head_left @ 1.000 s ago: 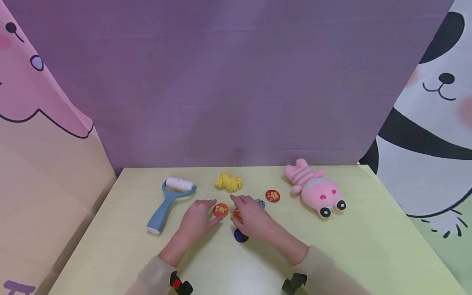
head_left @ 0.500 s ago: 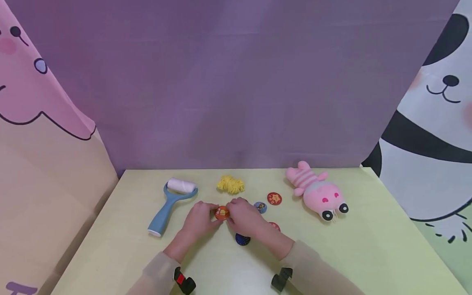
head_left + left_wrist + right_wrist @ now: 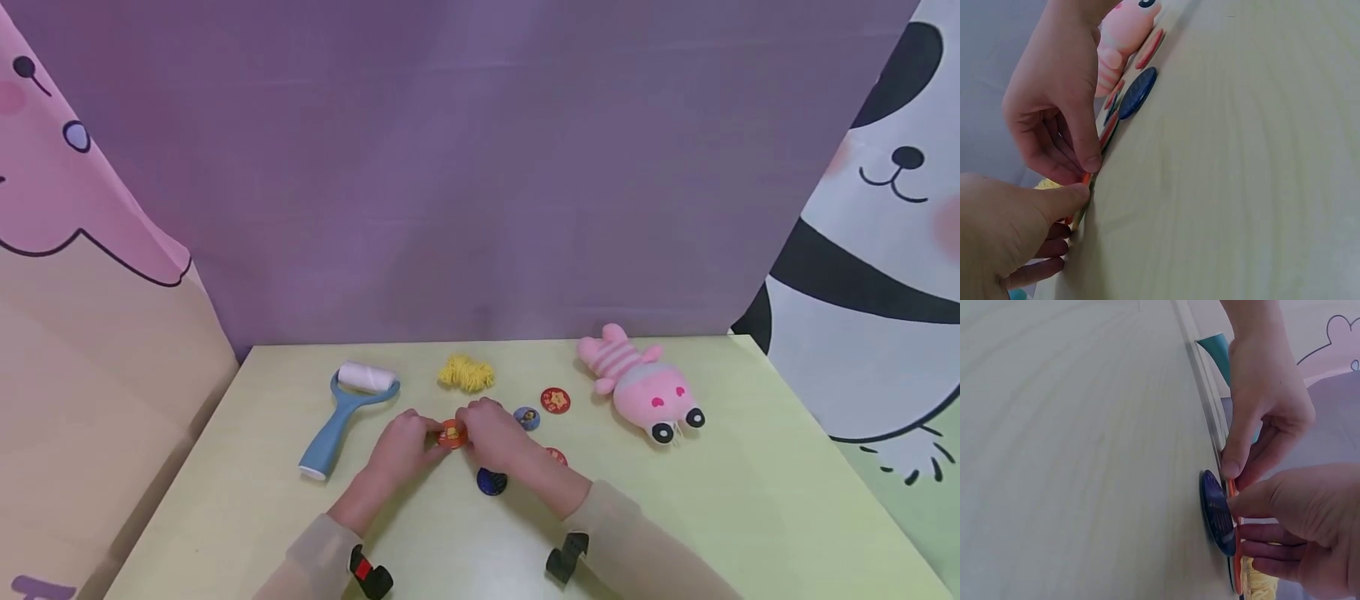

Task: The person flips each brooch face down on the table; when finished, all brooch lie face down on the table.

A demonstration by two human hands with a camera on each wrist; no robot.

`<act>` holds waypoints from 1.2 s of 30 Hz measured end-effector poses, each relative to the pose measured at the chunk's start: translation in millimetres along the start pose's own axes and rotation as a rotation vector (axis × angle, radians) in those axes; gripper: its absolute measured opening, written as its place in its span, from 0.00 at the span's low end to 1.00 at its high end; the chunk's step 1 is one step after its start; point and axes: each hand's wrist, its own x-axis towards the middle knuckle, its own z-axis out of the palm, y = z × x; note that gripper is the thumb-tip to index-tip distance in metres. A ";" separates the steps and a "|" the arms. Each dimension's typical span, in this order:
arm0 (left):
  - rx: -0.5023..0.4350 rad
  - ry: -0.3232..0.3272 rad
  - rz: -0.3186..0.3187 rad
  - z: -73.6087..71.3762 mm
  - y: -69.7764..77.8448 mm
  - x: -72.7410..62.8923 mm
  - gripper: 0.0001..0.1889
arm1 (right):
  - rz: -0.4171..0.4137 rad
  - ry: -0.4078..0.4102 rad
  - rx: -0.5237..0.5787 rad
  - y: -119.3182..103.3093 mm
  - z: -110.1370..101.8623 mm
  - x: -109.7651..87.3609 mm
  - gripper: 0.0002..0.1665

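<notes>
An orange-red round badge lies between my two hands in the head view. My left hand pinches its left side with thumb and fingers. From the other side my right hand pinches its right edge; the left wrist view shows the thumb right at the rim. Just below the right hand is a dark blue round badge. A blue badge with a small picture sits beyond that hand. Another red badge, visible in the left wrist view, is covered by the right hand in the head view.
A red star badge and a partly covered red badge lie right of the hands. Yellow yarn is behind them, a blue-handled lint roller at left, a pink plush toy at right, all on the pale table.
My right hand has moved left, off the blue badge, and now pinches the orange-red badge. My left hand has closed in on that badge. A red badge by the right forearm has come into view.
</notes>
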 end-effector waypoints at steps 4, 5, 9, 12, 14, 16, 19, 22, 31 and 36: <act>-0.004 0.037 0.014 -2.2 -1.0 -4.7 0.12 | -0.004 0.013 0.125 3.4 -3.8 -0.3 0.06; -0.013 0.056 0.014 -3.9 -0.9 -6.0 0.13 | -0.004 0.019 0.154 4.2 -5.8 -0.2 0.06; -0.075 0.155 0.005 -17.0 -0.2 -7.3 0.16 | -0.022 0.062 0.247 7.5 -20.1 5.0 0.07; -0.099 0.246 0.026 -29.8 -0.7 -9.6 0.16 | -0.050 0.091 0.281 5.6 -32.3 8.3 0.09; -0.097 0.302 0.055 -37.5 -0.6 -12.5 0.17 | -0.065 0.104 0.288 2.6 -40.0 7.3 0.10; -0.085 0.360 0.095 -43.6 0.5 -15.3 0.18 | -0.069 0.117 0.297 -0.4 -47.4 3.2 0.12; -0.083 0.432 0.166 -48.6 4.2 -18.2 0.20 | -0.066 0.154 0.319 -3.3 -57.6 -6.6 0.13; -0.108 0.487 0.215 -50.7 10.4 -18.4 0.21 | -0.068 0.191 0.354 -3.4 -65.3 -15.5 0.14; -0.215 0.542 0.225 -55.4 22.0 -23.5 0.20 | -0.138 0.182 0.416 1.7 -76.8 -22.9 0.14; -0.237 0.579 0.220 -60.6 21.8 -22.8 0.18 | -0.158 0.180 0.461 -0.2 -86.4 -17.6 0.13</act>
